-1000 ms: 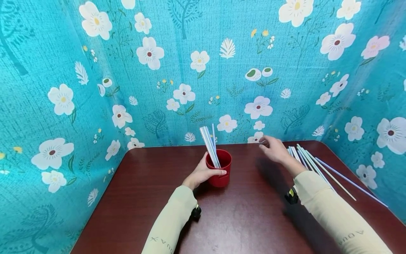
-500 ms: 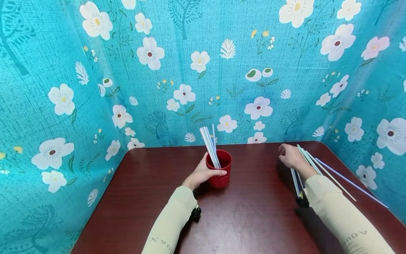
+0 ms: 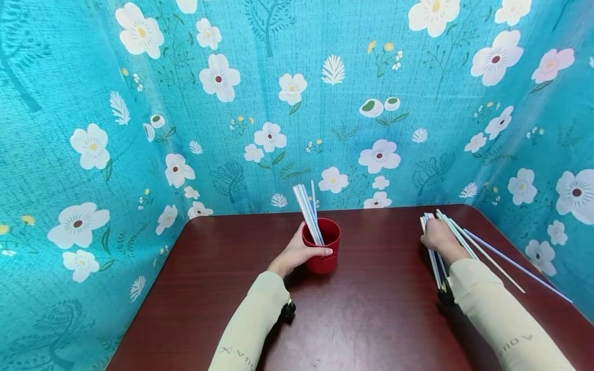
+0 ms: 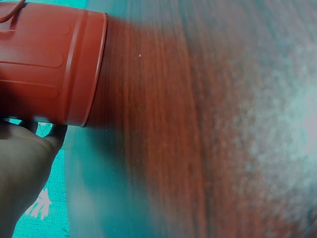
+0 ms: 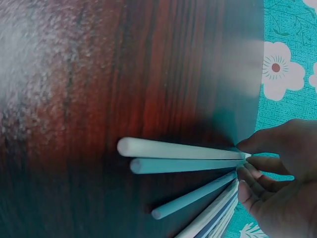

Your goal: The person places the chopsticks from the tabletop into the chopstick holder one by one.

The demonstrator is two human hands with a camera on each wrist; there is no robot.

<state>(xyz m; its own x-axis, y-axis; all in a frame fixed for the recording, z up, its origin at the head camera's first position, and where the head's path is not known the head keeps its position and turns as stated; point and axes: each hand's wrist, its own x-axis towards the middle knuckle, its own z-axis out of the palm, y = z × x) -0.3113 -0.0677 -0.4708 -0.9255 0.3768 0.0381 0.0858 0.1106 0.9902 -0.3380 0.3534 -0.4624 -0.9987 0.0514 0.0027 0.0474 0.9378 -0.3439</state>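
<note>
And now my right hand (image 3: 438,237) shifts in over the slim, pale, round sticks (image 5: 183,150) on the glossy, dark-red worktop (image 3: 362,299), putting them within reach, grip impossible to tell, while my left hand (image 3: 301,252) clamps the red, round cup (image 3: 324,263).

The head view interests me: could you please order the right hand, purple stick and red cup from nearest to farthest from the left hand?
1. Red cup: gripped by the left hand.
2. Right hand: across the table, to the right.
3. Purple stick: rightmost, beyond the right hand.
</note>
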